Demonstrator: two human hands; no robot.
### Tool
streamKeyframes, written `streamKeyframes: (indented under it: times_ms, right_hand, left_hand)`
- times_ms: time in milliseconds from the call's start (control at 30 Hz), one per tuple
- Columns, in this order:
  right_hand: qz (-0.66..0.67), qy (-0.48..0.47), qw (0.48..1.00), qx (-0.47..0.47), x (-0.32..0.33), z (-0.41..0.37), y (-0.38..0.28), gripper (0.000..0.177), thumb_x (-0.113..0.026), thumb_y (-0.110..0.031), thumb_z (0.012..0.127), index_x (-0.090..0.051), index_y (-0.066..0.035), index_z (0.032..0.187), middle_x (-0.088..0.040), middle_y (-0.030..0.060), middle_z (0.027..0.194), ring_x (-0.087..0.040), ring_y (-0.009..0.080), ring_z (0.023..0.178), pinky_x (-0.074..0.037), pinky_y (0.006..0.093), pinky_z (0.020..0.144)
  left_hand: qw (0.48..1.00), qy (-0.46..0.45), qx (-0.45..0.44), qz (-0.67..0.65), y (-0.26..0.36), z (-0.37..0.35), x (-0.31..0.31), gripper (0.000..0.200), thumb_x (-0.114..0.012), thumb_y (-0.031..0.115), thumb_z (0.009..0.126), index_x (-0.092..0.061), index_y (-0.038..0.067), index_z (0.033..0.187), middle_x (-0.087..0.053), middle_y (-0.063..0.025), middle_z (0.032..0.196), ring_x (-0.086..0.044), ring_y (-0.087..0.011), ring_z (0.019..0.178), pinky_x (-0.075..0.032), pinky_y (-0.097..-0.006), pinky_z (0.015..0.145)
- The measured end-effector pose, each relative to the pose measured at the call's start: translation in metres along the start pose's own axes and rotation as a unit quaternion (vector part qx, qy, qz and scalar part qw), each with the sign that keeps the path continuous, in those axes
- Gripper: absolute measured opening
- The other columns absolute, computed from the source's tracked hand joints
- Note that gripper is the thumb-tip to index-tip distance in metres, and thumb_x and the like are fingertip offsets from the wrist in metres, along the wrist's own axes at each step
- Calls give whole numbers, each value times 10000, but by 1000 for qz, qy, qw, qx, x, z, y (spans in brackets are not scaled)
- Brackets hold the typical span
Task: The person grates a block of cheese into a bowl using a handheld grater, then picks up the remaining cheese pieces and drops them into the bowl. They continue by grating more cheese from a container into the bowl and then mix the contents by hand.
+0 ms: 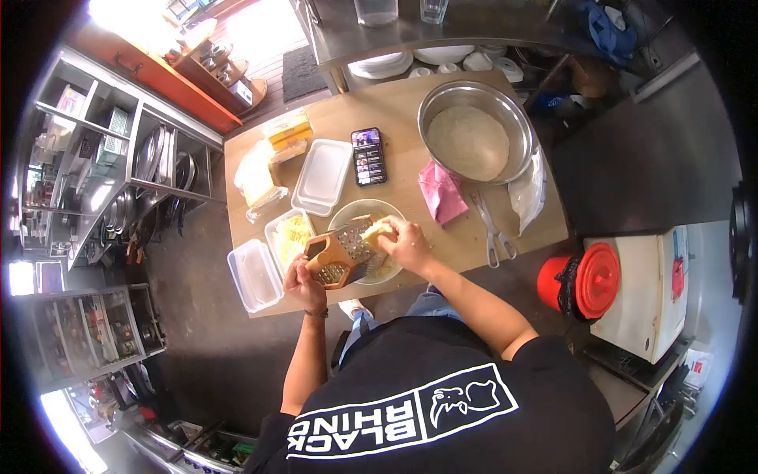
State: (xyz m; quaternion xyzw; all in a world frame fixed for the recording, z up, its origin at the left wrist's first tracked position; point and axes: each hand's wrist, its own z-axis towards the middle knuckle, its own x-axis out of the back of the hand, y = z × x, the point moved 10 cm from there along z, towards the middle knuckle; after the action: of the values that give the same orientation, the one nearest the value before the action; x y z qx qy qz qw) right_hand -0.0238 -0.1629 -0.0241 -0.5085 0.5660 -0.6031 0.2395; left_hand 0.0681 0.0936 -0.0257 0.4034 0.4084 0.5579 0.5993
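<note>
My left hand (pixel 304 286) holds a box grater (pixel 330 261) by its wooden end, tilted on its side over a round bowl (pixel 387 272). My right hand (pixel 407 243) grips a pale yellow block (pixel 377 232), which looks like cheese or butter, against the grater's metal face. Left of the bowl, a plastic container (pixel 278 242) holds yellow shreds. A lidless-looking clear container (pixel 257 276) lies beside it at the table's left front edge.
A steel bowl of flour-like powder (pixel 474 134), scissors (pixel 491 229), a pink cloth (pixel 440 192), a phone (pixel 369 156), white plastic tubs (pixel 324 175) and yellow packets (pixel 287 130) lie on the table (pixel 403 118). A red bin (pixel 598 280) stands at right.
</note>
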Motion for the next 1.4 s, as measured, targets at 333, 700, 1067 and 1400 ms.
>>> streamKeyframes:
  times_ms: [333,700,1067,1400]
  right_hand:
    - [0,-81,996,41,-3,7,-15,331,-622,-36,753,-571,-51,1079,-646,137,972,-636,156,893,-487,259,790]
    - [3,-75,994,78,-22,3,-24,286,-596,-40,755,-579,-42,1040,-630,171,1002,-609,321,941,-477,379,848]
    - [-236,66,932,266,-30,-16,-36,271,-503,2,740,-602,-54,986,-635,104,954,-605,300,846,-491,376,765]
    - [-192,46,948,248,-16,-6,5,266,-489,7,747,-589,-36,990,-627,137,948,-606,331,850,-505,394,743]
  left_hand:
    - [999,7,1,38,6,1,-2,341,-532,243,916,-610,-76,824,-626,-110,836,-571,-175,816,-446,-298,779]
    - [999,-4,22,27,1,2,-6,337,-526,228,914,-579,-62,750,-590,-89,757,-545,-165,779,-441,-296,771]
    - [998,-38,-26,37,21,5,-20,306,-543,214,895,-602,-68,792,-615,-114,797,-555,-191,808,-435,-311,781]
    - [994,-41,-36,97,28,8,-29,309,-540,215,887,-607,-73,797,-623,-89,756,-540,-145,704,-443,-279,672]
